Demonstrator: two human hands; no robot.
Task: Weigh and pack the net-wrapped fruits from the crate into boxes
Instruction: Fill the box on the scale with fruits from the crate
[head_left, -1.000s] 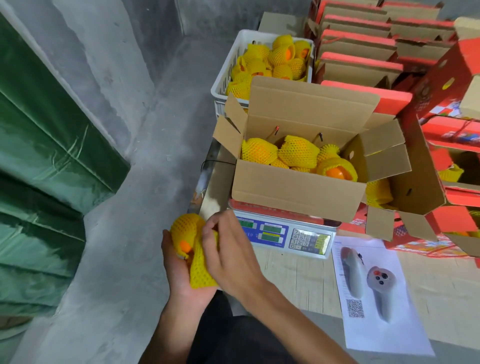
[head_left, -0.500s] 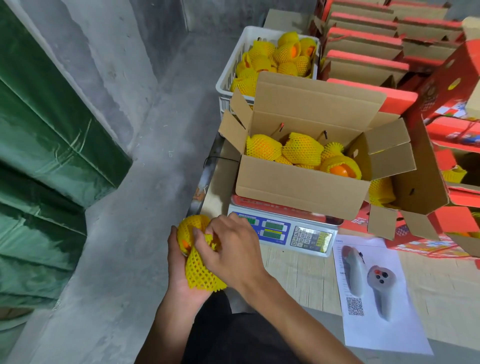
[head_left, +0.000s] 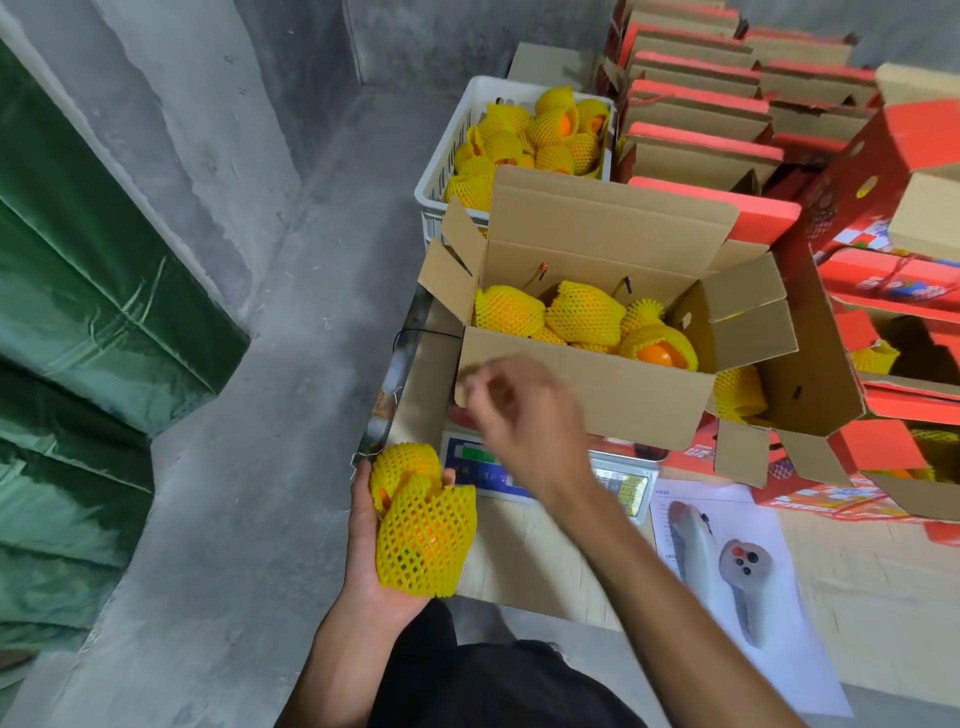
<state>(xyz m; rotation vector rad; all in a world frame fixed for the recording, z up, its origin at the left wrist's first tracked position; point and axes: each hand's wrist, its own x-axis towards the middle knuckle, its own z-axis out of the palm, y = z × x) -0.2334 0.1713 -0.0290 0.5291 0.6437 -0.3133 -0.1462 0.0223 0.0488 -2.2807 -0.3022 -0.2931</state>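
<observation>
My left hand (head_left: 363, 566) cups two orange fruits in yellow foam nets (head_left: 423, 535) just off the table's left edge. My right hand (head_left: 524, 421) hangs blurred above the scale (head_left: 623, 480), in front of the open cardboard box (head_left: 597, 395), fingers loosely curled and holding nothing. The box sits on the scale and holds several net-wrapped fruits (head_left: 582, 312). Behind it, a white plastic crate (head_left: 441, 171) is piled with more netted fruits.
Flat red-and-brown cartons (head_left: 696, 104) are stacked at the back right, with opened red boxes (head_left: 893, 291) to the right. A paper sheet carrying two grey controllers (head_left: 727, 571) lies on the wooden table (head_left: 545, 561). Green tarp (head_left: 78, 312) and concrete floor fill the left.
My right hand has let go of the fruits and risen toward the box front. My left hand still holds both fruits, and the view has shifted slightly.
</observation>
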